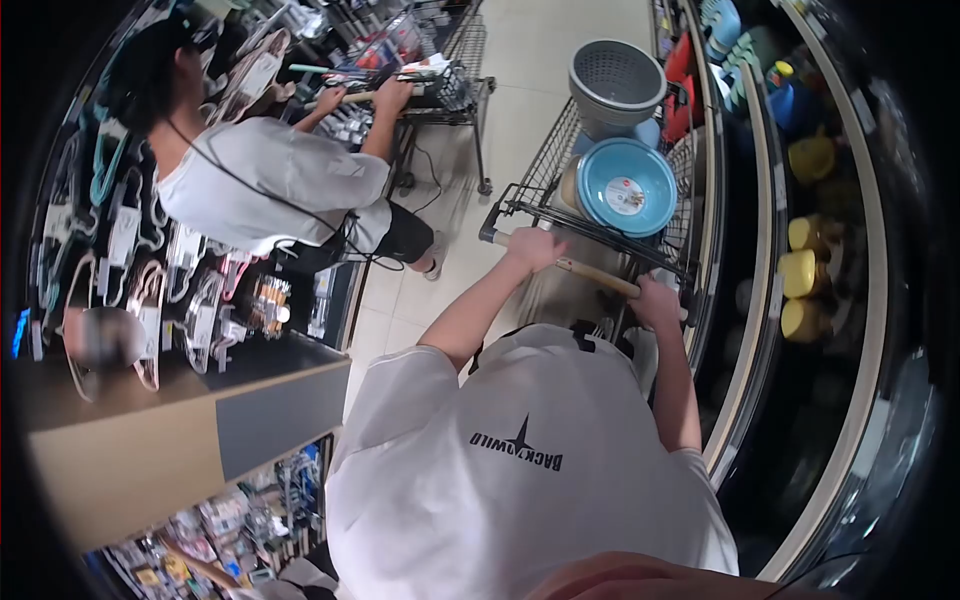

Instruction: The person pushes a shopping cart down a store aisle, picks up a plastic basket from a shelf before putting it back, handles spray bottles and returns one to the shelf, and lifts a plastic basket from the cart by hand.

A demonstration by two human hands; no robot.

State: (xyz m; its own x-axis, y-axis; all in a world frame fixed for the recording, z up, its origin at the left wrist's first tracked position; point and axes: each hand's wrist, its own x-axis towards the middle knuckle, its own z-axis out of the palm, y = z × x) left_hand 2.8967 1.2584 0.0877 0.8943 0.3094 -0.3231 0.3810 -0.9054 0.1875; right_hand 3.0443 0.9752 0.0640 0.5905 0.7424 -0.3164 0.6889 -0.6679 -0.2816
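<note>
On the cart handle (598,277) — left hand (537,249), right hand (658,301) (fingers clamped round it).

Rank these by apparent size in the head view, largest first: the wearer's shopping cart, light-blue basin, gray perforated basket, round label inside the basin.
1. Shopping cart
2. Light-blue basin and gray perforated basket: too alike to rank
3. Round label

Wire shopping cart (543,163) before me on pale tiled floor (525,60): blue basin (628,190) at the near end, grey perforated basket (617,85) beyond it. To the right, shelving (771,200) holds yellow containers (800,274).
</note>
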